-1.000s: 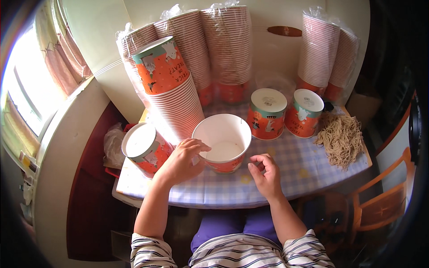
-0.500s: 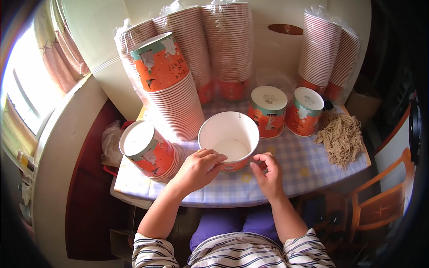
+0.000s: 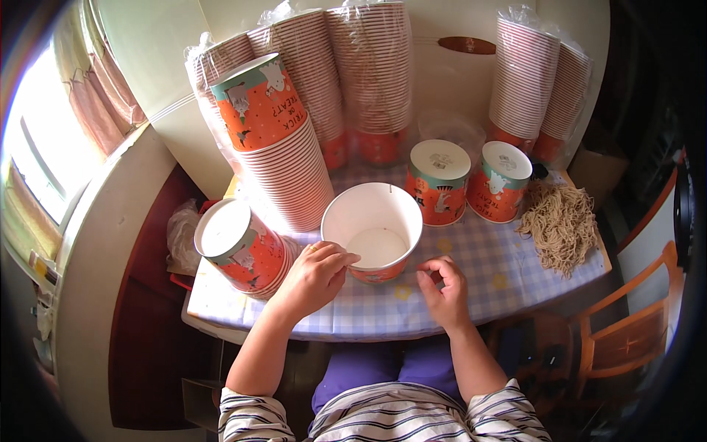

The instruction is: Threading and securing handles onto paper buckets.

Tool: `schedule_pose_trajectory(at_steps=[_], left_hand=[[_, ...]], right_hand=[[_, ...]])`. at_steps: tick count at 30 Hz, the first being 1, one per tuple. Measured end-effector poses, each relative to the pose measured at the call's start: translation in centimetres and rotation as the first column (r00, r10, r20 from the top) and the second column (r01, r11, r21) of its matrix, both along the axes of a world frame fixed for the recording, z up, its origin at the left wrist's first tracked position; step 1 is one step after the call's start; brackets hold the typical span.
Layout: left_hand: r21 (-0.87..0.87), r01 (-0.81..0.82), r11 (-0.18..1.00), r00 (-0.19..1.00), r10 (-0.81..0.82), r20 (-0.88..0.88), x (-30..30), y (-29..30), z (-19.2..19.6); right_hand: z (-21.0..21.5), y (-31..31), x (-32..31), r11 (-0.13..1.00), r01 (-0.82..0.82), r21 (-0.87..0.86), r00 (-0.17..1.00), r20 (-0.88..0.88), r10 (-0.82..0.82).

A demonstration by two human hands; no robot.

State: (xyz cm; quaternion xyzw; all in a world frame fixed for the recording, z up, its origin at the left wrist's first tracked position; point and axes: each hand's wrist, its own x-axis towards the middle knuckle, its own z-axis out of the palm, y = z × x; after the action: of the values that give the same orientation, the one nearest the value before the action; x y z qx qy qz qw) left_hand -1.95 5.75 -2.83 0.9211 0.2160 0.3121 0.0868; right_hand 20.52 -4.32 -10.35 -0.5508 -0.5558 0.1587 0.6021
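A paper bucket (image 3: 381, 221), white inside and orange outside, stands mouth up on the table in front of me. A short dark mark shows at its far rim. At its near left side is my left hand (image 3: 313, 276), fingers closed and thumb against the rim. My right hand (image 3: 445, 293) is apart from the bucket, just right of it. Its thumb and forefinger are pinched together; whatever they hold is too small to make out. Left of my left hand, several nested buckets (image 3: 250, 250) stand upside down.
A tall bucket stack (image 3: 283, 177) rises behind, with plastic-wrapped stacks (image 3: 372, 74) along the wall. Two upturned buckets, one in the middle (image 3: 440, 184) and one further right (image 3: 501, 184), stand beside a heap of beige cord (image 3: 560, 228). A checked cloth (image 3: 368, 313) covers the table; a wooden chair (image 3: 633, 317) stands right.
My right hand has drawn slightly down and away from the bucket, its fingers closing into a pinch. My left hand has slid a little left along the rim.
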Motion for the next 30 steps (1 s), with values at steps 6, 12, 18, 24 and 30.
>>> schedule_pose_trajectory(at_steps=[6,12,18,24,30], left_hand=[[-0.061,0.026,0.998,1.000,-0.025,0.013,0.1,0.2,0.1],[-0.125,0.041,0.991,0.998,-0.036,0.044,0.2,-0.3,0.6],[-0.115,0.053,0.992,0.998,-0.048,0.047,0.0,0.4,0.0],[-0.118,0.036,0.992,0.999,-0.036,0.001,0.0,0.4,0.3],[-0.203,0.001,0.979,1.000,0.001,0.009,0.8,-1.4,0.7]], right_hand=[[-0.4,-0.1,0.2,1.000,-0.007,-0.026,1.000,0.029,0.008],[-0.6,0.3,-0.9,0.998,-0.048,-0.050,0.999,0.012,0.048],[-0.5,0.5,-1.2,0.997,-0.067,-0.023,0.998,0.014,0.068],[-0.5,0.3,-2.8,0.998,-0.068,0.014,0.993,0.096,0.066],[-1.0,1.3,-6.2,0.982,0.034,0.188,0.969,0.233,-0.078]])
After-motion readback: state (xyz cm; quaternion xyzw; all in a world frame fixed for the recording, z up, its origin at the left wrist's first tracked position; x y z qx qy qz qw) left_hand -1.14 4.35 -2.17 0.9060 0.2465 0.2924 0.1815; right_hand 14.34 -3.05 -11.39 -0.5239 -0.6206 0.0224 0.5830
